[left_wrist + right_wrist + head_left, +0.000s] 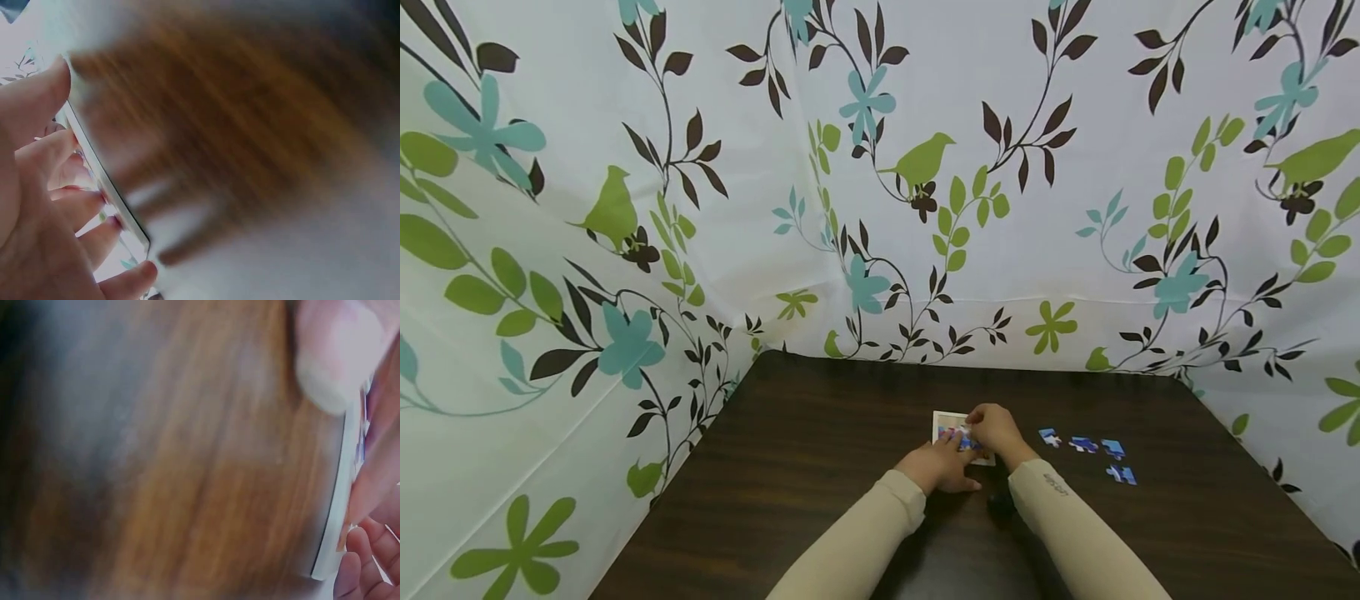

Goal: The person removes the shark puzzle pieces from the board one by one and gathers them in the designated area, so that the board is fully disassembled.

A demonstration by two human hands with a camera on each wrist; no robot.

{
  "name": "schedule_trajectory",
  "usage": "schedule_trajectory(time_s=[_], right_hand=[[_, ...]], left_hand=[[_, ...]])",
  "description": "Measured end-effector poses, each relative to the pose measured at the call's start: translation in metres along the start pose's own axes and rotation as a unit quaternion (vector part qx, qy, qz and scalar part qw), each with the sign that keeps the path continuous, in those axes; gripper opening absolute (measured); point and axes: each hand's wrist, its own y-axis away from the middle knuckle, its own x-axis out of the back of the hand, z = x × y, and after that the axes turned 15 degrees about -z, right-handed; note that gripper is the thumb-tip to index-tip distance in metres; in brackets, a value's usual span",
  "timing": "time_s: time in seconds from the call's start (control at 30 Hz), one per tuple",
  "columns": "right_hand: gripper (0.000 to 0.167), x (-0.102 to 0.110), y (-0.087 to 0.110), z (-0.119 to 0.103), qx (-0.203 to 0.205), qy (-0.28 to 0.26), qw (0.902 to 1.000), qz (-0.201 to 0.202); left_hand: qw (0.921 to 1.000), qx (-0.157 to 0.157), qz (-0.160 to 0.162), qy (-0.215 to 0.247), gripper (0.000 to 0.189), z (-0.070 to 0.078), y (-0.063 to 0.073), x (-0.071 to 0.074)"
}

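A small jigsaw puzzle in a pale, light-rimmed tray lies on the dark table. My left hand rests over its near left side with the fingers spread. In the left wrist view, those fingers reach across the tray's rim. From the right, my right hand bends over the tray's far right part, fingertips down at the puzzle. The right wrist view shows the right thumb close by the tray edge; I cannot tell whether a piece is between the fingertips.
Several loose blue-and-white puzzle pieces lie right of the tray, among them one nearest it and one closest to me. The dark wood table meets a patterned cloth at its back and left edges.
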Motion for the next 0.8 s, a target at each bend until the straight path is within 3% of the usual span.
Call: schedule_trajectory(time_s=[0.17,0.33,0.6,0.8], right_hand=[[0.012,-0.001,0.000,0.000,-0.007,-0.008,0.9999,0.001],[0.013,0.000,0.000,0.001,-0.002,0.001,1.0000,0.005],[0.013,0.001,0.005,0.000,-0.003,0.022,0.9997,-0.007],[0.016,-0.003,0.008,-0.005,0.005,0.012,0.9998,-0.013]], left_hand=[[0.9999,-0.010,0.011,-0.007,0.066,-0.005,0.000,-0.002],[0.9997,0.001,0.022,-0.011,0.066,-0.009,0.004,-0.002],[0.9992,0.023,-0.001,0.031,0.069,-0.011,0.014,-0.005],[0.9991,0.029,-0.007,0.030,0.068,-0.013,0.014,-0.006]])
